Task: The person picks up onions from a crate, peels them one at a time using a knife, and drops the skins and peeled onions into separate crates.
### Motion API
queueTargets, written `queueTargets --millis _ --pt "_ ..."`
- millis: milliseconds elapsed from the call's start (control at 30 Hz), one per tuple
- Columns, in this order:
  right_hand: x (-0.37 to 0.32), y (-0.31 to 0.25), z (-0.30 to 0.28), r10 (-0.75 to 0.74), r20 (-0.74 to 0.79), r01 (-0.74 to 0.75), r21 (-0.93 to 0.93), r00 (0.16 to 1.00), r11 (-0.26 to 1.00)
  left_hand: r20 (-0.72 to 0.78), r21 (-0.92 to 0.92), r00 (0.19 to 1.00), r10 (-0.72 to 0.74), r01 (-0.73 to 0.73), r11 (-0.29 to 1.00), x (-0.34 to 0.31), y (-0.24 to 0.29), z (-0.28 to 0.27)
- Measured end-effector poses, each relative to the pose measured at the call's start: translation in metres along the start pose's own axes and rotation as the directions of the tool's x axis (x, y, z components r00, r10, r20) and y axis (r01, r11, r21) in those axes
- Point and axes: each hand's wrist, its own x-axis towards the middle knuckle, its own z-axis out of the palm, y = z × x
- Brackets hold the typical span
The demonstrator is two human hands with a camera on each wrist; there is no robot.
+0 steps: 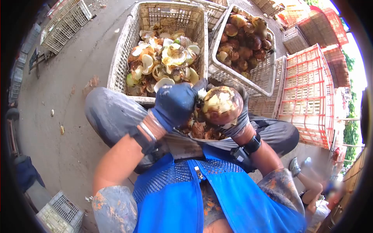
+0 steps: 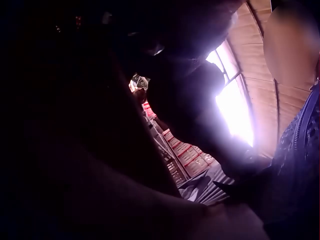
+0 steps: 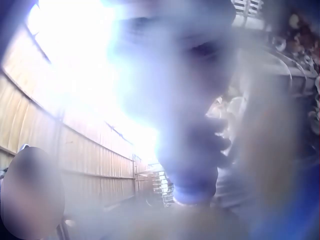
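Note:
In the head view my right hand, in a grey glove, grips a large onion with patchy brown and pale yellow skin. Its fingers wrap the onion's right side and underside. My left hand, in a blue glove, curls up against the onion's left side. A pale bit of onion peel shows between its dark fingertips; the palm is hidden. Brown peelings lie below both hands, between the knees. The left wrist view is mostly dark. In the blurred right wrist view the blue glove stands upright.
Ahead stands a dirty white crate heaped with peelings. Another crate, full of unpeeled onions, is at its right. Red-netted crates rise further right. An overturned crate lies at far left; another person sits at lower right.

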Motion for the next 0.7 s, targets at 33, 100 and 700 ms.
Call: queueTargets --millis 33,100,700 --pt "-0.004 0.000 -0.005 0.076 -0.030 -0.070 0.171 0.997 0.983 0.004 -0.017 0.999 0.046 -0.046 0.999 0.002 0.001 -0.003" --pt "-0.009 -0.008 0.002 0.118 0.018 -0.119 0.156 0.993 0.981 0.011 0.019 0.996 0.089 -0.089 0.996 0.004 0.003 -0.005" --pt "0.004 0.000 0.010 -0.340 0.117 0.356 -0.424 0.933 0.833 0.424 -0.758 0.754 -0.501 0.598 0.260 -0.003 0.030 -0.022"
